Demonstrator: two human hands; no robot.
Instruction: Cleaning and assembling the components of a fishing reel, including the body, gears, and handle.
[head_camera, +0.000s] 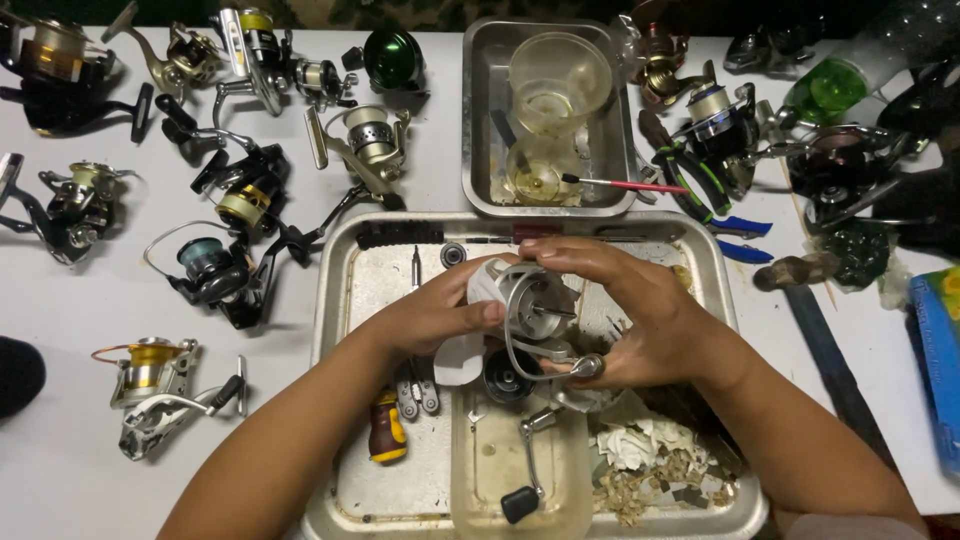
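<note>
At frame centre, over the metal tray (345, 300), the left hand (440, 315) presses a white cloth (462, 355) against a silver fishing reel (535, 305); the right hand (640, 310) has its fingers clamped around it. Wiping seems underway; turning the reel would expose uncleaned faces.

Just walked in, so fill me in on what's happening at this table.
A person holds a silver fishing reel body over a metal tray. The left hand presses a white cloth against it; the right hand grips its other side, by the wire bail. In the tray lie a small screwdriver, a clear tub holding a crank handle, and crumpled paper scraps. Behind it, a smaller tray holds plastic cups and a red brush. Many other reels lie around the white table.
</note>
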